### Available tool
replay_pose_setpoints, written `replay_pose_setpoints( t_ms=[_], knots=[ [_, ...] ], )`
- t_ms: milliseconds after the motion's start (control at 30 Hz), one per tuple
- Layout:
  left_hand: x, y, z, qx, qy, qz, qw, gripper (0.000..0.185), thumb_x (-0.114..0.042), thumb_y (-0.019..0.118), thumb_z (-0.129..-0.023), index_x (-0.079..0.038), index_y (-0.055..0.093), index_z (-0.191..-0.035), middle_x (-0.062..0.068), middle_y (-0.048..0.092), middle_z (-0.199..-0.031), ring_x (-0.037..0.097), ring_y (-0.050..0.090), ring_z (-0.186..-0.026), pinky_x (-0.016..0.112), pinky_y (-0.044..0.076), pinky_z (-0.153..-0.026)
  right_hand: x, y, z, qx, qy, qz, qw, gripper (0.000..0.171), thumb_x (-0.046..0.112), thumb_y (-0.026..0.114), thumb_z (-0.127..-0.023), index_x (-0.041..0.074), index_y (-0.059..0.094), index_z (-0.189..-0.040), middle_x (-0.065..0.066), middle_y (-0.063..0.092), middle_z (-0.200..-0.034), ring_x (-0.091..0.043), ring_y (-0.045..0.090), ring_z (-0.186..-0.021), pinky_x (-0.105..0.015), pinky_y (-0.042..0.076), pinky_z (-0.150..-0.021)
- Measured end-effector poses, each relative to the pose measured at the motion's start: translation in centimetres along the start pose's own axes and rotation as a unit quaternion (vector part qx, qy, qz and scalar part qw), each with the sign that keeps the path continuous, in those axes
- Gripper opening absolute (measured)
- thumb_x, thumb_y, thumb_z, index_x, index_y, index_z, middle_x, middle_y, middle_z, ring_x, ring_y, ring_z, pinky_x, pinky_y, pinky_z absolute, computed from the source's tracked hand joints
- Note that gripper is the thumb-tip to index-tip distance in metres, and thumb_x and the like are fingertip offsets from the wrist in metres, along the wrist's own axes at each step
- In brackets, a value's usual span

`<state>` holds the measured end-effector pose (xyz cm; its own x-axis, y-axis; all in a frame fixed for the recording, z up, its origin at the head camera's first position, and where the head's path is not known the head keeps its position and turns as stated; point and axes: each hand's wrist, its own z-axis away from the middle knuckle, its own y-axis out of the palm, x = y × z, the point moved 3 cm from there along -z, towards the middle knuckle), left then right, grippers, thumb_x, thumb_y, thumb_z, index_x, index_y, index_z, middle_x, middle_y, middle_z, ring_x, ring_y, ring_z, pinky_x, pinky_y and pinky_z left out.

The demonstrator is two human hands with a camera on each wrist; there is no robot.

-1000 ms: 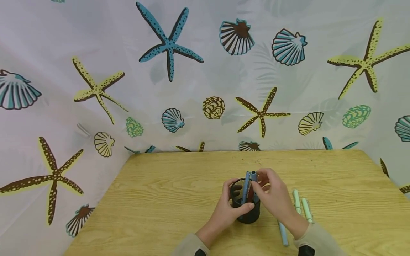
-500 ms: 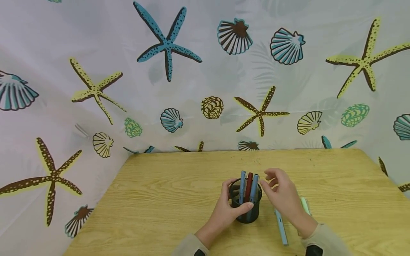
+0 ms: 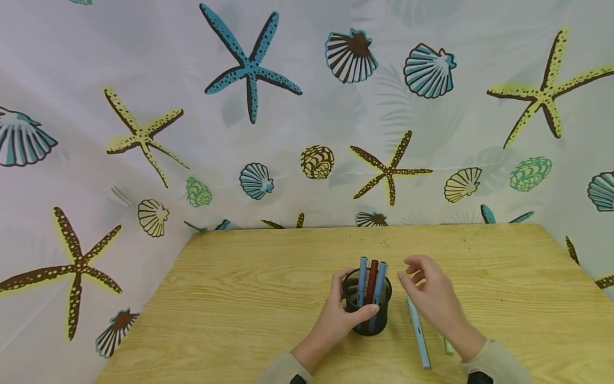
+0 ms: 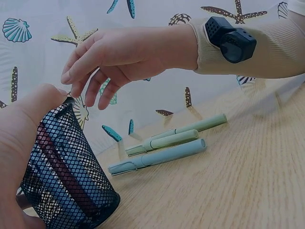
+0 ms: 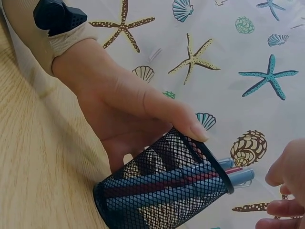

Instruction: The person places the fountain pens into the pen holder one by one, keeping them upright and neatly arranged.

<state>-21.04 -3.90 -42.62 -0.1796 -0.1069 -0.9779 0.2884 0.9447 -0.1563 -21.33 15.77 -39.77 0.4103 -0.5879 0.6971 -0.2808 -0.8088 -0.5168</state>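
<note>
The left hand (image 3: 336, 320) wraps around a black mesh pen cup (image 3: 366, 309) that stands upright near the middle of the wooden table (image 3: 240, 298), thumb on the near side of the rim and fingers curled round the far side. Three pens stand in the cup: a blue pen (image 3: 362, 280) at its 10 o'clock, a dark red pen (image 3: 372, 280) in the middle, and another blue one (image 3: 380, 281) at 2 o'clock. The right hand (image 3: 431, 298) hovers just at 3 o'clock of the cup, fingers relaxed and slightly bent, holding nothing and touching nothing. Under it on the table lie a light blue pen (image 4: 157, 159) and two pale green pens (image 4: 176, 136), side by side, close to one another. No brand, label or writing can be read on the pens or the cup. A curtain (image 3: 307, 106) printed with starfish and shells hangs behind the table, at 12 o'clock
</note>
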Motion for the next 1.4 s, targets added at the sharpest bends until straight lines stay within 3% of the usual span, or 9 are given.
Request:
replay_pose_setpoints(
  t_ms=[1167, 1300, 1400],
  knots=[
    [-0.8, 0.1, 0.3, 0.002, -0.007, -0.004, 1.0, 0.071, -0.022, 0.071, -0.083, -0.019, 0.027, -0.139, 0.01, 0.043, -0.129, 0.03, 0.043, -0.114, 0.048, 0.041, -0.088, -1.9, -2.6, 1.0, 0.004, 0.033, 0.033, 0.999, 0.023, 0.019, 0.062, -0.091, 0.003, 0.059, -0.106, -0.005, 0.058, -0.09, -0.016, 0.055, -0.075, -0.024, 0.048, -0.06],
    [-0.4, 0.0, 0.1, 0.003, -0.008, -0.005, 1.0, 0.071, -0.022, 0.071, -0.083, -0.019, 0.027, -0.139, 0.01, 0.042, -0.129, 0.031, 0.042, -0.114, 0.049, 0.041, -0.087, -2.3, -2.9, 1.2, 0.005, 0.041, 0.032, 0.999, 0.024, 0.02, 0.061, -0.091, 0.002, 0.059, -0.106, -0.006, 0.058, -0.09, -0.016, 0.054, -0.076, -0.024, 0.047, -0.06],
    [0.9, 0.0, -0.3, 0.002, -0.012, -0.003, 0.9999, 0.073, -0.024, 0.072, -0.082, -0.023, 0.026, -0.139, 0.007, 0.041, -0.13, 0.029, 0.042, -0.114, 0.049, 0.041, -0.086, -2.5, -3.3, 1.3, 0.009, 0.046, 0.035, 0.998, 0.025, 0.021, 0.06, -0.092, 0.001, 0.058, -0.107, -0.007, 0.058, -0.091, -0.017, 0.054, -0.076, -0.024, 0.047, -0.061]
  ],
)
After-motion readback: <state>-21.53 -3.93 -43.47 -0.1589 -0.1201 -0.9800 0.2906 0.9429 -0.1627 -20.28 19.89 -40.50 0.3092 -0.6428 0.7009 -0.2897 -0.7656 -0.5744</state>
